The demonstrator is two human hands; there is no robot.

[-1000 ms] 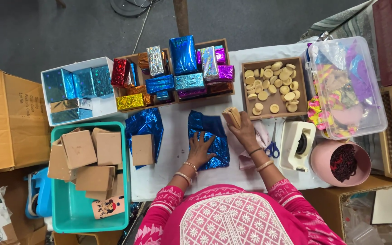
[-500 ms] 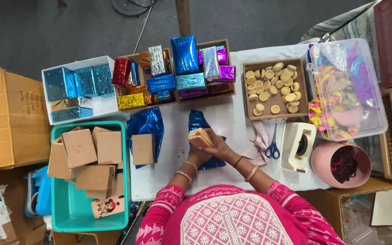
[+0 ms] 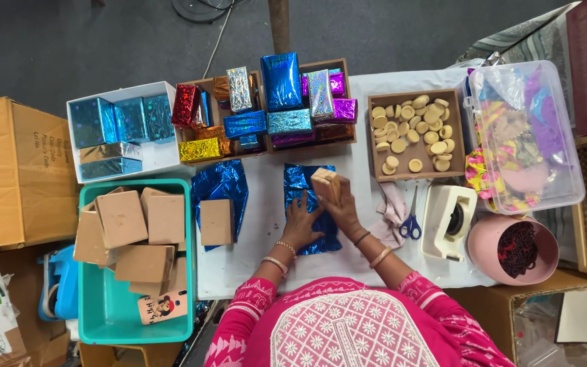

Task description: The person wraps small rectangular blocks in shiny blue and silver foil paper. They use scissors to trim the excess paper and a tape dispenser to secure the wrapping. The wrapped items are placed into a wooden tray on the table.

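A sheet of shiny blue foil (image 3: 301, 178) lies on the white table (image 3: 266, 204) in front of me. My left hand (image 3: 300, 223) presses flat on the foil's lower part. My right hand (image 3: 341, 209) grips a small brown cardboard box (image 3: 325, 183) and holds it over the foil's right edge. Both wrists wear bangles.
Another blue foil sheet (image 3: 220, 185) with a brown box (image 3: 216, 221) on it lies to the left. A teal tub (image 3: 103, 319) holds several brown boxes. Wrapped shiny boxes fill trays (image 3: 266, 102) at the back. Scissors (image 3: 410, 224), a tape dispenser (image 3: 447, 221), a tray of round discs (image 3: 412, 132) and a pink bowl (image 3: 511, 248) stand right.
My right hand brought the brown box from the foil's right side down onto the foil, then shifted it slightly up and right. My left hand stayed on the foil.
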